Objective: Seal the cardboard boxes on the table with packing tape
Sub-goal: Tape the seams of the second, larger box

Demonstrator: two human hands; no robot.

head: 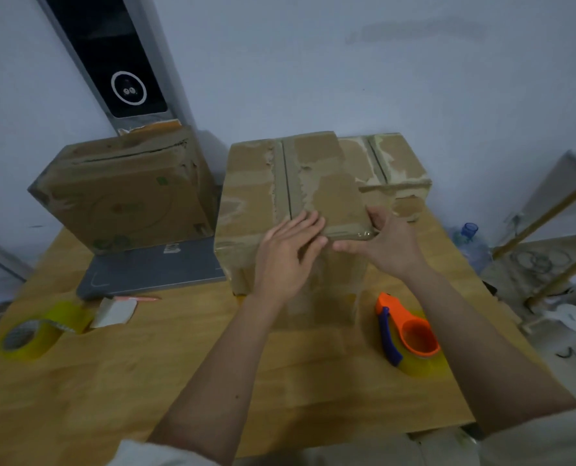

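Observation:
A worn cardboard box (263, 200) stands in the middle of the wooden table (185, 375), with a strip of tape along its top seam. My left hand (288, 253) lies flat with straight fingers on the box's near top edge. My right hand (385, 243) grips the box's near right corner, thumb under the edge. A second box (125, 196) stands at the left and a third box (390, 166) behind on the right. An orange and blue tape dispenser (407, 331) with a yellowish roll lies on the table at the right.
A loose yellowish tape roll (41, 331) lies at the table's left front. A grey flat slab (152, 270) sits under the left box, with a small white card (113, 312) and a pencil beside it. A water bottle (469, 237) and a wooden rack (548, 250) stand right of the table.

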